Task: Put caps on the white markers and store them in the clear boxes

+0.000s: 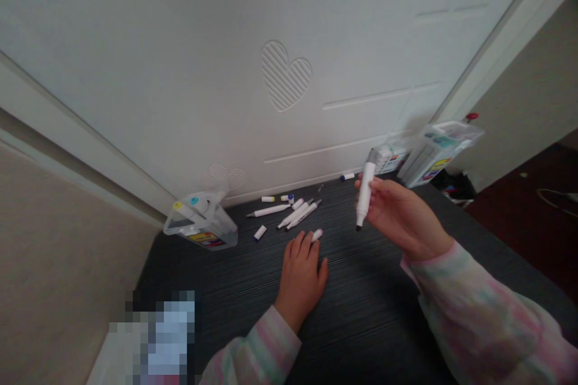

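Note:
My right hand [401, 213] is raised above the table, its thumb and fingers closed around a white marker [366, 195]. The marker tilts, with an uncapped dark tip at its lower end and a grey tip at the top. Palm down on the dark table, my left hand [301, 274] has its fingers stretched out. By its fingertips lies a pale cap [317, 234]; whether they touch it I cannot tell. Just beyond are several uncapped white markers [303, 215]. A loose blue-ended cap [260, 233] and a yellow-marked cap [268, 199] lie to the left.
A clear plastic case [210, 225] holding some markers stands at the left. Another clear case [436, 153] stands at the right, beside a small package [392, 159]. One more blue-ended cap [347, 177] lies near the white panel [203, 72] behind the dark table [352, 325].

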A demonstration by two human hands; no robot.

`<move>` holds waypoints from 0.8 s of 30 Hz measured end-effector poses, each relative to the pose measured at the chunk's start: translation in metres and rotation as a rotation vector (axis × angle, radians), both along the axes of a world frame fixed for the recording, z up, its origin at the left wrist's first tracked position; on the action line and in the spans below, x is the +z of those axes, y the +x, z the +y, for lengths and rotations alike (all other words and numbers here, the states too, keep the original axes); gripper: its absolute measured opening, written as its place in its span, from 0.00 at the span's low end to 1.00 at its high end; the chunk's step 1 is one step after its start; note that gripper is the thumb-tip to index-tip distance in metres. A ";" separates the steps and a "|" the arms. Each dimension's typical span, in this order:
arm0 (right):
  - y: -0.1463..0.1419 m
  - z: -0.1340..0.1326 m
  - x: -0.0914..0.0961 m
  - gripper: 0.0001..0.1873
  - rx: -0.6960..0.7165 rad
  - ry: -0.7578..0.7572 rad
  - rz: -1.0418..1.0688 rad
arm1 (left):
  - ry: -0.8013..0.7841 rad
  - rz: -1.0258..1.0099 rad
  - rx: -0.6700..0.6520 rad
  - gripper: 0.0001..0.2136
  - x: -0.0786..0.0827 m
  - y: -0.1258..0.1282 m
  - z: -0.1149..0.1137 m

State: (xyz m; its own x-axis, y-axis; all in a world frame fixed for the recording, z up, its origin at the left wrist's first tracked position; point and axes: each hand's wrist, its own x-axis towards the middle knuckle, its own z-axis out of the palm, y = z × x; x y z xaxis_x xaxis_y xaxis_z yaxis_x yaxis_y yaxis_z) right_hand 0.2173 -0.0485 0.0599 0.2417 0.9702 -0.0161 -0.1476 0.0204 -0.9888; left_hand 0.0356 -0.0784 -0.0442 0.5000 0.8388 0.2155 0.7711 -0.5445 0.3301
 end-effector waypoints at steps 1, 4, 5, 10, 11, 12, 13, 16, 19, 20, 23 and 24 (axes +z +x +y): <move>-0.007 -0.003 0.006 0.06 0.038 -0.022 0.099 | 0.004 -0.004 -0.001 0.16 0.000 0.000 0.000; -0.024 -0.010 0.023 0.06 0.153 -0.082 0.576 | 0.019 -0.014 -0.001 0.15 -0.001 0.000 0.000; -0.028 -0.011 0.029 0.06 0.182 -0.072 0.649 | 0.024 -0.016 0.000 0.15 -0.001 0.000 -0.001; -0.041 -0.009 0.050 0.04 0.249 0.055 0.718 | 0.043 -0.030 0.008 0.14 -0.002 -0.001 -0.003; -0.042 -0.007 0.053 0.04 0.251 0.086 0.716 | 0.047 -0.032 0.011 0.14 -0.002 -0.001 -0.003; -0.044 -0.006 0.056 0.05 0.253 0.119 0.708 | 0.052 -0.034 0.016 0.14 -0.002 -0.001 -0.003; -0.045 -0.004 0.059 0.05 0.258 0.153 0.692 | 0.058 -0.037 0.021 0.13 -0.002 -0.001 -0.002; -0.047 -0.001 0.063 0.07 0.269 0.234 0.639 | 0.066 -0.051 0.037 0.13 -0.003 -0.001 -0.001; -0.045 0.002 0.062 0.08 0.264 0.237 0.640 | 0.060 -0.067 0.042 0.12 -0.003 -0.001 0.000; -0.044 0.002 0.062 0.08 0.266 0.230 0.641 | 0.059 -0.069 0.041 0.12 -0.004 -0.001 0.000; -0.040 0.004 0.061 0.09 0.282 0.211 0.622 | 0.066 -0.061 0.041 0.12 -0.004 -0.002 0.000; -0.038 0.005 0.062 0.10 0.285 0.207 0.617 | 0.070 -0.055 0.041 0.12 -0.004 -0.002 0.000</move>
State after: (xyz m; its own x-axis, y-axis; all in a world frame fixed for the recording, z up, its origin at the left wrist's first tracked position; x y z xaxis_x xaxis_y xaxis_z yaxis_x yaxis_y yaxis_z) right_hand 0.1790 -0.0439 0.1215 -0.0155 0.9923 0.1228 -0.7070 0.0760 -0.7031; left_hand 0.0337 -0.0781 -0.0480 0.4512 0.8402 0.3009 0.7750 -0.5361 0.3347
